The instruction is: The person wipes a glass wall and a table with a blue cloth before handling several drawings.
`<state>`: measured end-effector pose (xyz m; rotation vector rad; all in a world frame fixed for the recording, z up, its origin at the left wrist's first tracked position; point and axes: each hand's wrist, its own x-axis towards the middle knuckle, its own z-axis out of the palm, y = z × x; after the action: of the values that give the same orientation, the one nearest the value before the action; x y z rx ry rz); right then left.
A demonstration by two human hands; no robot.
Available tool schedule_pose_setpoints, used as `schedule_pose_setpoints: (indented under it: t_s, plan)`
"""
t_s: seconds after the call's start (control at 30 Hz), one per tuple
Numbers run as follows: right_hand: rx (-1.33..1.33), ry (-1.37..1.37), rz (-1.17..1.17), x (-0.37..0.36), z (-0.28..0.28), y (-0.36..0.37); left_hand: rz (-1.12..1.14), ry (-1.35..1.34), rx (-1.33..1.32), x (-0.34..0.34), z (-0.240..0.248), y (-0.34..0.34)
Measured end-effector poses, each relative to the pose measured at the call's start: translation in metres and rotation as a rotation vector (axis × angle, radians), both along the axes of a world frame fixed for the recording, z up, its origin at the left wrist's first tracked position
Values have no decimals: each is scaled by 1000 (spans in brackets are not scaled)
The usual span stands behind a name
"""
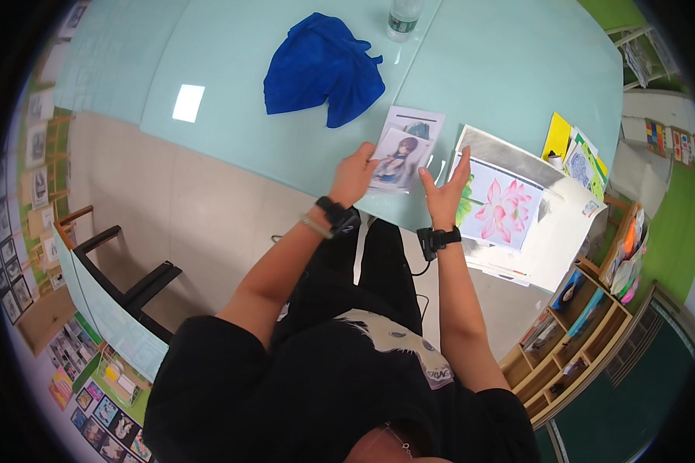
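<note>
My left hand (354, 173) pinches the left edge of a picture card (398, 160) showing a drawn figure with dark hair. Beneath that card, another printed sheet (429, 120) sticks out on the far side. My right hand (445, 194) is open, thumb and fingers apart, just right of the card's near corner; whether the thumb touches it I cannot tell. Right beside that hand lies a pink lotus picture (503, 210), on top of larger white sheets (565, 245) with grey shading.
A crumpled blue cloth (320, 71) and a clear bottle (402, 21) are on the pale glass table (216, 143). Yellow and patterned papers (557, 136) lie at the right. Wooden shelving (604, 333) stands at lower right, a dark-framed chair (143, 287) at left.
</note>
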<state>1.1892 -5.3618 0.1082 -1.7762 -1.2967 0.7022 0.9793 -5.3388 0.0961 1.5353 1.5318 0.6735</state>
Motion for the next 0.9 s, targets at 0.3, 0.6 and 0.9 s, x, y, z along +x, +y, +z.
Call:
schedule_pose_setpoints:
  t_s: [0.3,0.6,0.9]
  plan:
    - [27,-74,562,-37,61,-6,-333,485,526,-96,71,-31]
    - [-94,113,355,-41,55,-27,-380,355,487,-78,80,-21]
    - [-182,447,71,88,61,-48,-577,219,462,60,106,15]
